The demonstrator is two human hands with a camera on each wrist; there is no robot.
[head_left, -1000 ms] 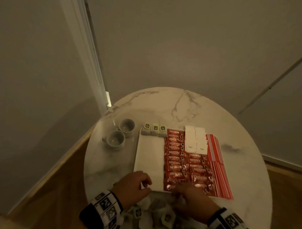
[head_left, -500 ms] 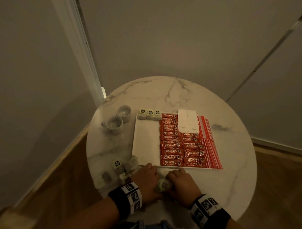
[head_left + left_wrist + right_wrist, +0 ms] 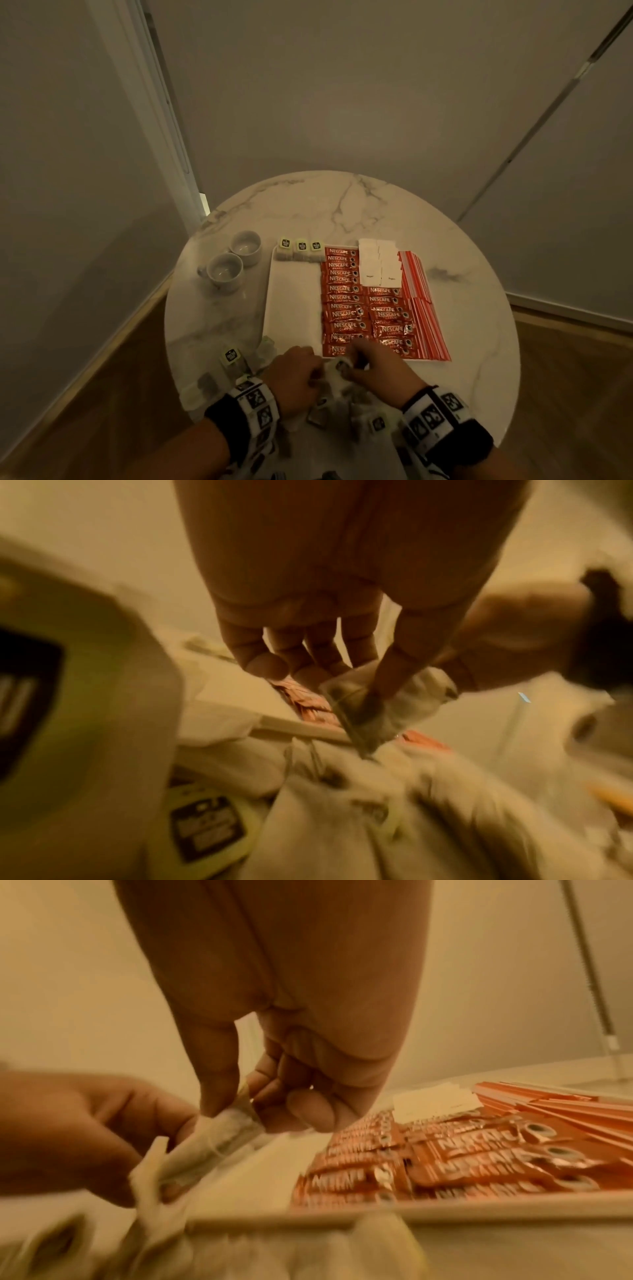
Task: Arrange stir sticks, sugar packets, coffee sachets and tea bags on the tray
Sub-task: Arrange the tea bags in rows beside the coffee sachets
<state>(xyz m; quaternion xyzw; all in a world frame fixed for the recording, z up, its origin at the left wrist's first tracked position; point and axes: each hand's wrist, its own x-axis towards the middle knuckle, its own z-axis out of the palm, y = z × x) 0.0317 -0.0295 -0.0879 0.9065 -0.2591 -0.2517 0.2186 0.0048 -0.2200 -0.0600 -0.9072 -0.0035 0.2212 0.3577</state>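
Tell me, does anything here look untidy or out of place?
Yes. Loose tea bags lie in a heap on the table by the tray, not in the row at its far edge. Both hands pinch one bag.

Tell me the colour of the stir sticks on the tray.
Red and white striped stir sticks, clearest in the head view.

My tray (image 3: 291, 308) sits mid-table (image 3: 342, 212), cups (image 3: 236, 260) off to its left. On it, three tea bags (image 3: 301, 251) line the far-left corner, coffee sachets (image 3: 363, 308) run down the middle, sugar packets (image 3: 378, 263) lie behind them, stir sticks (image 3: 424, 308) along the right. Loose tea bags (image 3: 233, 359) crowd the near edge, before the tray, under my left hand (image 3: 294, 377) and right hand (image 3: 376, 366).
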